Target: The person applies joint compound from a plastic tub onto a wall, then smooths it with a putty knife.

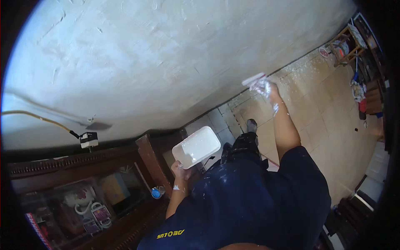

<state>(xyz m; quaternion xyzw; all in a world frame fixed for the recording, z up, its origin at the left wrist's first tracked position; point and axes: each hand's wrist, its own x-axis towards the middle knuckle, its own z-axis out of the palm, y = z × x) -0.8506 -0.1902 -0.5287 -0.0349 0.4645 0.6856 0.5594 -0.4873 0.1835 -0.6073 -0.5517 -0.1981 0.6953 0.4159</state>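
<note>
My left hand (181, 170) grips the lower left corner of a white rectangular plastic tub (204, 143), held tilted in front of my body. White paste lies inside it, mostly toward the corner by my hand. Out to the right, my right hand (266, 88) is closed round a flat, wide putty scraper (254, 79). White paste smears that hand and forearm. The scraper is near the pale plastered wall (146, 62); whether it touches the wall I cannot tell. Rough patches and ridges mark the wall's surface.
A dark wooden glass-front cabinet (143, 160) stands at lower left, with a blue-lidded item (156, 192) beside it. A yellow cable runs to a black-and-white box (88, 139) by the wall. White spots dot the tiled floor (308, 108). A wooden stool (348, 50) stands far right.
</note>
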